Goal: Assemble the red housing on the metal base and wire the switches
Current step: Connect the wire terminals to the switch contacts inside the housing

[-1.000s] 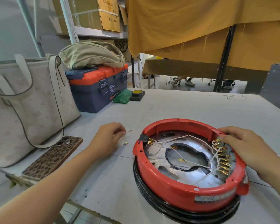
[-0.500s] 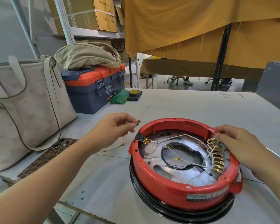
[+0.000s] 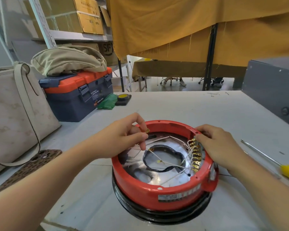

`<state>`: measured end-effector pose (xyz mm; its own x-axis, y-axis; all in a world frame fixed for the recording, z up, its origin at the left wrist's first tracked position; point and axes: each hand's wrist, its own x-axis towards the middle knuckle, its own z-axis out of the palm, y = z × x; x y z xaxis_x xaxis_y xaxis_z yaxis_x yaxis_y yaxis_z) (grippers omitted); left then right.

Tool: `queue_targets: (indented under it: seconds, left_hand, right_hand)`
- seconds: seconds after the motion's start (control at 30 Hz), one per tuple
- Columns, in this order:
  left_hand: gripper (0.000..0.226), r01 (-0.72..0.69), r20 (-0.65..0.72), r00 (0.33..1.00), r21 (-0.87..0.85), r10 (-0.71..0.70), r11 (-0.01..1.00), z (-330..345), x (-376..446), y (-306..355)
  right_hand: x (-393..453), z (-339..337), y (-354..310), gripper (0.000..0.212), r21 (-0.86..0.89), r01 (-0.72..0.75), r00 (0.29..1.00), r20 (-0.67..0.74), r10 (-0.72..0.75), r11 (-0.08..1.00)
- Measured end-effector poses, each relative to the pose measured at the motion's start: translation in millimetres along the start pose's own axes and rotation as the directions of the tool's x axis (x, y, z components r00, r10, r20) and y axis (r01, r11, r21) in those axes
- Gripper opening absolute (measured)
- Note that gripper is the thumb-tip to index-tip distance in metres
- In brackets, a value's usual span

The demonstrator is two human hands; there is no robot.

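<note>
A round red housing point(image 3: 158, 194) sits on a shiny metal base point(image 3: 167, 177) with a black rim underneath, in front of me on the table. White wires with brass terminals point(image 3: 194, 155) run across the base to a row of contacts on the right inner wall. My left hand point(image 3: 122, 137) hovers over the housing's left rim and pinches a short wire with a brass terminal point(image 3: 147, 130) at its tip. My right hand point(image 3: 215, 144) rests on the right rim, its fingers curled over the edge beside the terminal row.
A screwdriver point(image 3: 274, 161) with a yellow handle lies to the right. A leopard-print phone point(image 3: 28, 167) and a cream tote bag point(image 3: 10, 117) lie at the left. A blue and orange toolbox point(image 3: 77, 95) stands behind, with tape and green cloth beside it. A grey box point(image 3: 274, 87) stands far right.
My left hand picked a short wire off the table and carried it right, over the housing's left rim. My right hand stayed on the right rim.
</note>
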<state>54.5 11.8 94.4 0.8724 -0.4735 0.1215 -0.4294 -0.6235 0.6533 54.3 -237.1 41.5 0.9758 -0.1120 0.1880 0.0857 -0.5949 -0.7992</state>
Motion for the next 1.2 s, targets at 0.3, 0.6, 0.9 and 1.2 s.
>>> queue_targets:
  seconds: [0.3,0.6,0.9,1.2]
  left_hand:
    - [0.002,-0.066,0.068,0.996,0.05,0.062,0.997,20,15,24]
    - [0.008,-0.139,0.133,0.983,0.116,0.124,0.983,39,34,32]
    - [0.013,0.016,0.243,0.97,0.009,-0.018,1.0,56,50,45]
    - [0.016,0.178,0.323,0.931,0.011,-0.172,0.984,57,61,48]
  right_hand:
    - [6,2,8,0.019,0.01,0.04,0.999,0.0,-0.04,0.999]
    - [7,2,9,0.02,0.037,0.053,0.998,0.021,-0.054,0.998]
    - [8,2,11,0.02,0.042,0.063,0.997,0.031,-0.065,0.997]
    - [9,2,12,0.019,0.024,0.073,0.997,0.03,-0.074,0.997]
